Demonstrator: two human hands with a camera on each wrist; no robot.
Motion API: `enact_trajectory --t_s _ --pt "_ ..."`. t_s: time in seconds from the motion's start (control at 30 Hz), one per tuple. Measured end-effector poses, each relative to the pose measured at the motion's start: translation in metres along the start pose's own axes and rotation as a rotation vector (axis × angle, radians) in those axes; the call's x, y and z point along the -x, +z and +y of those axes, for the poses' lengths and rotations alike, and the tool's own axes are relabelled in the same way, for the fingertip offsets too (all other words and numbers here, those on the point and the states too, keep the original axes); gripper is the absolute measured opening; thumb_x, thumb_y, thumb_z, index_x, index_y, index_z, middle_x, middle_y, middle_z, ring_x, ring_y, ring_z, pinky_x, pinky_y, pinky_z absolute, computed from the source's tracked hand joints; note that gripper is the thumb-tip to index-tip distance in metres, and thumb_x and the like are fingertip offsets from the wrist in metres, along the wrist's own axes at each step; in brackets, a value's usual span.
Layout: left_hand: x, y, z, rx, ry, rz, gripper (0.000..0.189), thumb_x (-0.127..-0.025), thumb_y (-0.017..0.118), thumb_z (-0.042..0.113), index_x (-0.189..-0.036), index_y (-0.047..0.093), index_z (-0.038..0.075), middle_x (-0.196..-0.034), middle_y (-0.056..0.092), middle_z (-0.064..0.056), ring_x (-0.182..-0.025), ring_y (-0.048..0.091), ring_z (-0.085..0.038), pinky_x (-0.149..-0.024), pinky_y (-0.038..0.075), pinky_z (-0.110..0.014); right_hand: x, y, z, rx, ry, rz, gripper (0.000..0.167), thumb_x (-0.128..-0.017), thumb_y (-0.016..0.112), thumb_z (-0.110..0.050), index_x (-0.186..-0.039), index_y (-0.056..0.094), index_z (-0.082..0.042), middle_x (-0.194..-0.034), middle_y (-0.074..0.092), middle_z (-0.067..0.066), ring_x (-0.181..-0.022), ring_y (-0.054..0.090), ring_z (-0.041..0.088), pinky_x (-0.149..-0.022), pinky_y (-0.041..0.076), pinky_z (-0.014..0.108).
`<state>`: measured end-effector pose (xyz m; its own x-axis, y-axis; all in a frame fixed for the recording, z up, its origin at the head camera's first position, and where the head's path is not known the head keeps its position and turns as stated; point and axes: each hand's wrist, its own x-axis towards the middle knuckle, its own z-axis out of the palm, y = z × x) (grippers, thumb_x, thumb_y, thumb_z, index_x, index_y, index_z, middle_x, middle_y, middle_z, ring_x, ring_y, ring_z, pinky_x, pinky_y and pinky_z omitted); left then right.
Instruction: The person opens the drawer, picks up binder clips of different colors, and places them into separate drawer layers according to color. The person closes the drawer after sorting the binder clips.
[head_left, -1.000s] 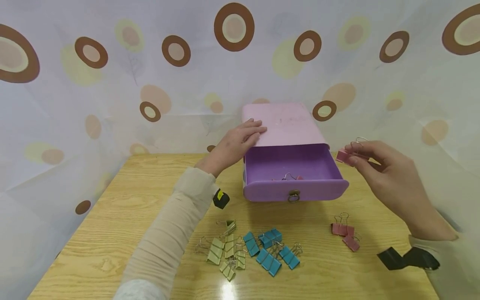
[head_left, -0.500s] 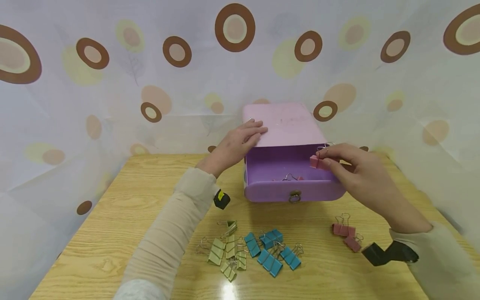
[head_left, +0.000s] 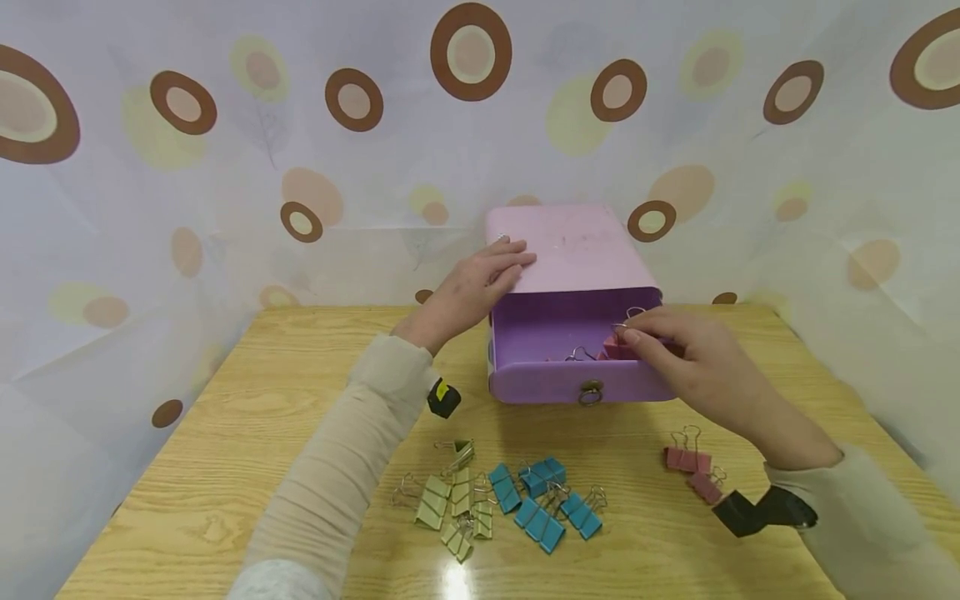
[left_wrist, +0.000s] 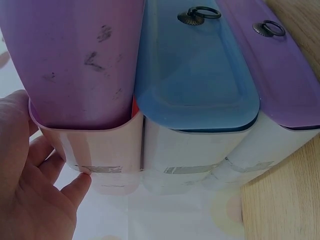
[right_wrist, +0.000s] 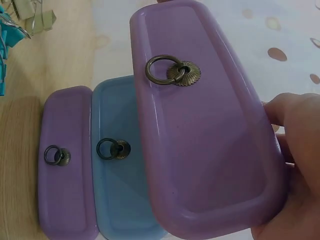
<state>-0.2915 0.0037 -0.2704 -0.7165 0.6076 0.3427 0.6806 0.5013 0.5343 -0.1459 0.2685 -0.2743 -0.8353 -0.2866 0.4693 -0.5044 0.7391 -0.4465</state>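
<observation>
Right hand (head_left: 708, 367) pinching pink clip (head_left: 619, 347) inside purple drawer (head_left: 536, 386); left hand (head_left: 476, 283), fingers relaxed, on casing (head_left: 577, 250)! Partway, seemingly: wire handles (head_left: 580, 354) inside; loose pink clips (head_left: 686, 461), green clips (head_left: 432, 502), blue clips (head_left: 540, 527) remain on surface (head_left: 300, 367).

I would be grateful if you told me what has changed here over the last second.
The right hand has moved left and down from beside the open purple drawer into it, with the pink binder clip apparently still pinched. The left hand stays on the pink cabinet top; the drawer, yellow clips, blue clips and loose pink clips are as before.
</observation>
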Motion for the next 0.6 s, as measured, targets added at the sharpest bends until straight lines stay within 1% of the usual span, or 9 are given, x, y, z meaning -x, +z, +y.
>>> enact_trajectory --t_s 0.07,0.2,0.27,0.33,0.4,0.43,0.5,0.57,0.6 --pt "0.0001 -0.0003 0.0009 0.001 -0.003 -0.001 0.039 -0.108 0.041 0.026 -0.144 0.054 0.018 -0.158 0.040 0.000 -0.153 0.023 -0.013 -0.126 0.019 -0.025 -0.0003 0.0002 0.0002 0.005 -0.013 -0.029 0.019 -0.102 0.057 -0.018 -0.104 0.075 -0.021 -0.099 0.072 -0.006 -0.085 0.059 0.003 -0.074 0.048 0.016" --pt "0.0005 -0.0005 0.0024 0.001 -0.007 -0.004 0.039 -0.108 0.041 0.026 -0.144 0.053 0.018 -0.158 0.040 0.000 -0.153 0.023 -0.014 -0.126 0.019 -0.026 -0.0009 -0.0004 0.0000 0.006 -0.010 -0.092 0.021 -0.103 0.054 -0.019 -0.103 0.075 -0.022 -0.097 0.072 -0.009 -0.084 0.059 0.005 -0.072 0.049 0.020" --pt "0.0005 -0.0002 0.0031 0.001 -0.007 -0.004 0.039 -0.108 0.041 0.025 -0.144 0.053 0.017 -0.158 0.040 0.000 -0.153 0.023 -0.014 -0.126 0.019 -0.027 -0.0007 -0.0008 0.0000 0.011 -0.010 -0.106 0.022 -0.103 0.053 -0.019 -0.102 0.074 -0.021 -0.095 0.071 -0.009 -0.083 0.058 0.006 -0.071 0.049 0.021" --pt "0.0008 -0.0002 0.0033 0.001 -0.005 -0.004 0.039 -0.108 0.041 0.025 -0.144 0.053 0.017 -0.158 0.040 -0.001 -0.153 0.023 -0.014 -0.126 0.020 -0.027 -0.0006 -0.0005 -0.0004 0.015 0.009 -0.115 0.022 -0.104 0.052 -0.020 -0.102 0.074 -0.021 -0.095 0.071 -0.008 -0.082 0.058 0.007 -0.071 0.049 0.022" --pt "0.0009 -0.0001 0.0033 -0.001 -0.004 -0.003 0.039 -0.108 0.041 0.025 -0.144 0.053 0.016 -0.158 0.040 -0.001 -0.153 0.023 -0.015 -0.126 0.020 -0.028 -0.0009 0.0003 -0.0002 0.035 0.020 -0.118 0.022 -0.104 0.051 -0.022 -0.101 0.073 -0.020 -0.094 0.070 -0.006 -0.083 0.058 0.010 -0.072 0.050 0.026" --pt "0.0007 -0.0001 0.0031 -0.002 -0.001 -0.003 0.039 -0.108 0.041 0.025 -0.144 0.053 0.016 -0.158 0.040 -0.001 -0.153 0.023 -0.015 -0.126 0.020 -0.028 -0.0009 0.0004 -0.0004 0.042 0.032 -0.122 0.023 -0.104 0.051 -0.023 -0.104 0.073 -0.019 -0.098 0.071 -0.003 -0.086 0.060 0.013 -0.075 0.051 0.029" --pt "0.0009 -0.0001 0.0031 -0.004 0.001 -0.002 0.039 -0.108 0.042 0.025 -0.144 0.054 0.016 -0.158 0.040 -0.002 -0.153 0.023 -0.015 -0.126 0.020 -0.028 -0.0009 0.0004 -0.0011 0.057 0.061 -0.130 0.027 -0.105 0.049 -0.026 -0.113 0.072 -0.014 -0.111 0.071 0.005 -0.102 0.065 0.023 -0.089 0.054 0.040" --pt "0.0006 0.0000 0.0030 -0.005 0.004 -0.002 0.039 -0.108 0.042 0.026 -0.144 0.053 0.016 -0.158 0.040 -0.002 -0.153 0.023 -0.016 -0.126 0.020 -0.028 -0.0013 -0.0003 -0.0021 0.065 0.089 -0.138 0.033 -0.105 0.049 -0.029 -0.122 0.068 -0.009 -0.125 0.067 0.014 -0.121 0.059 0.035 -0.102 0.048 0.054" --pt "0.0006 0.0000 0.0031 -0.006 0.005 -0.002 0.039 -0.108 0.042 0.026 -0.144 0.053 0.016 -0.158 0.040 -0.002 -0.153 0.023 -0.016 -0.126 0.020 -0.028 -0.0014 -0.0011 -0.0031 0.063 0.109 -0.144 0.037 -0.105 0.048 -0.031 -0.127 0.065 -0.006 -0.133 0.062 0.018 -0.130 0.052 0.040 -0.107 0.043 0.060"
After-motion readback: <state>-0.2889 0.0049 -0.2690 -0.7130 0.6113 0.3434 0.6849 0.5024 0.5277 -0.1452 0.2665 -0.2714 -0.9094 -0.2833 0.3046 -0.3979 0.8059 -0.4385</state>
